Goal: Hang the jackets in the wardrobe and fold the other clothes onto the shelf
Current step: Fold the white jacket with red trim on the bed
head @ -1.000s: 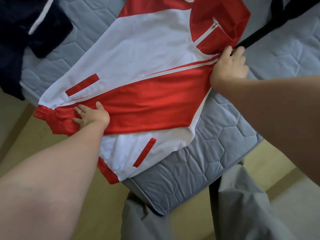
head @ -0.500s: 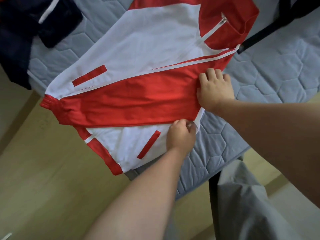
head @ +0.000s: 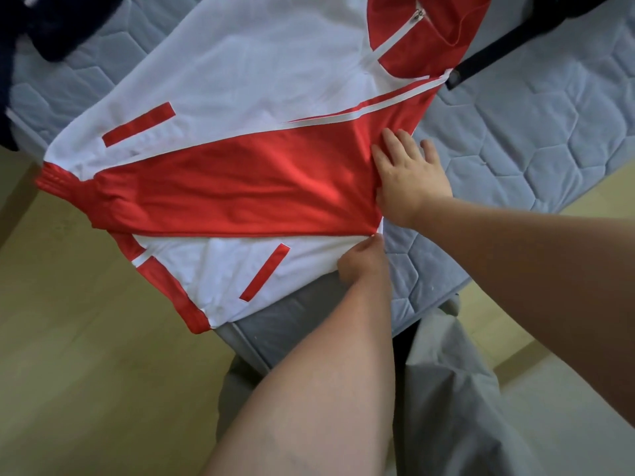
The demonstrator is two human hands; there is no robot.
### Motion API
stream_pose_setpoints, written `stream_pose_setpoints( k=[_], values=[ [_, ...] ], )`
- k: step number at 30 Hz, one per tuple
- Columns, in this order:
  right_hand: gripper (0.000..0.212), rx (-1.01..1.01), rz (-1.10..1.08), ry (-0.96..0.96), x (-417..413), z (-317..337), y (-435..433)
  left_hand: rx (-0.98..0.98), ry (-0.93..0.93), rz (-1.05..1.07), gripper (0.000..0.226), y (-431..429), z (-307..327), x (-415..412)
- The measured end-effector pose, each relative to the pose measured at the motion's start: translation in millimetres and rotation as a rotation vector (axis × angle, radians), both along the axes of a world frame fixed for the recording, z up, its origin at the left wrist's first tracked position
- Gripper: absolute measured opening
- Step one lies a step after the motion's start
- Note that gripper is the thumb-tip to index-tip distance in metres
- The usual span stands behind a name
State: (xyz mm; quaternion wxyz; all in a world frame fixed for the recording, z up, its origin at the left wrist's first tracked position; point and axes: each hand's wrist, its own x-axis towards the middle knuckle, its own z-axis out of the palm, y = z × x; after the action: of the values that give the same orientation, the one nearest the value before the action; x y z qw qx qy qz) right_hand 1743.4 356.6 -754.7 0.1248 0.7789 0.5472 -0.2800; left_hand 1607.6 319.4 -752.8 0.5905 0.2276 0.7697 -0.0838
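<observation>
Head view, jacket: A red and white jacket (head: 240,73) is laid front-up on the mattress (head: 532,108), with its hem hanging past the mattress's near corner.
Sleeve: 1 red sleeve (head: 240,187) is folded across the front, and its cuff is carried beyond the mattress's left edge.
Right hand (head: 409,176): It is held flat with the fingers spread and is pressed on the shoulder end of the sleeve. Nothing is gripped.
Left hand (head: 360,262): The fingers are curled, and the jacket's white side edge just under the sleeve is pinched, close to the mattress's near edge.
Progress: The jacket is not yet hung, and no wardrobe, hanger or shelf is shown. A dark navy garment (head: 51,25) is left at the mattress's far left corner. Most of the task is judged to remain.
Jacket fabric: It is thin, smooth, faintly glossy and lightly creased. 2 slanted red pocket strips and a white zip (head: 398,36) are seen, and the cuff and hem band are gathered.
Mattress surface: It is grey, padded and quilted in hexagons.
Black strap (head: 498,53): Flat webbing is laid on the mattress beyond the collar.
</observation>
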Motion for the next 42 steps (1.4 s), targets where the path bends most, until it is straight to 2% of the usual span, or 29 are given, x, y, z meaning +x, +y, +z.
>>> stream_pose_setpoints(
  k=[2, 5, 6, 7, 11, 14, 16, 18, 21, 24, 26, 29, 35, 39, 42],
  values=[
    [0.075, -0.028, 0.016, 0.008, 2, -2, -6, 0.157, 0.026, -0.268, 0.025, -12, -4, 0],
    [0.076, -0.03, -0.002, 0.014, 1, -3, -12, 0.309, 0.006, -1.022, 0.048, -17, 1, -10],
    [0.074, -0.012, -0.023, 0.014, -1, -1, -12, 0.34, 0.004, -1.166, 0.05, -13, 5, -16],
    [0.07, 0.02, -0.054, 0.006, -5, 2, -14, 0.385, 0.008, -1.224, 0.047, -8, 9, -24],
    [0.038, 0.148, -0.237, -0.044, -25, 13, -24, 0.56, 0.075, -1.257, 0.025, 46, 18, -67],
    [0.04, 0.101, -0.243, 0.012, -45, 16, -41, 0.826, 0.175, -1.16, 0.021, 106, 20, -110],
    [0.042, 0.01, -0.181, 0.051, -60, 13, -52, 0.956, 0.347, -1.142, 0.028, 148, 19, -141],
    [0.035, -0.055, -0.141, 0.034, -73, 9, -59, 0.983, 0.56, -1.126, 0.043, 188, 19, -169],
    [0.027, -0.083, -0.143, -0.039, -84, 6, -59, 0.872, 0.74, -1.16, 0.065, 240, 18, -208],
    [0.028, -0.08, -0.162, -0.064, -86, 4, -59, 0.643, 0.696, -1.223, 0.083, 273, 12, -236],
    [0.024, -0.06, -0.198, -0.055, -85, 4, -59, 0.527, 0.657, -1.267, 0.085, 277, 9, -242],
    [0.021, -0.058, -0.256, -0.039, -90, 2, -57, 0.456, 0.664, -1.27, 0.084, 273, 10, -244],
    [0.018, -0.141, -0.277, -0.075, -96, -1, -48, 0.323, 0.763, -1.325, 0.085, 276, 15, -249],
    [0.017, -0.189, -0.256, -0.12, -99, -3, -39, 0.294, 0.791, -1.33, 0.089, 274, 16, -254],
    [0.023, -0.244, -0.24, -0.149, -100, -2, -33, 0.266, 0.802, -1.316, 0.093, 272, 15, -252]
  ],
)
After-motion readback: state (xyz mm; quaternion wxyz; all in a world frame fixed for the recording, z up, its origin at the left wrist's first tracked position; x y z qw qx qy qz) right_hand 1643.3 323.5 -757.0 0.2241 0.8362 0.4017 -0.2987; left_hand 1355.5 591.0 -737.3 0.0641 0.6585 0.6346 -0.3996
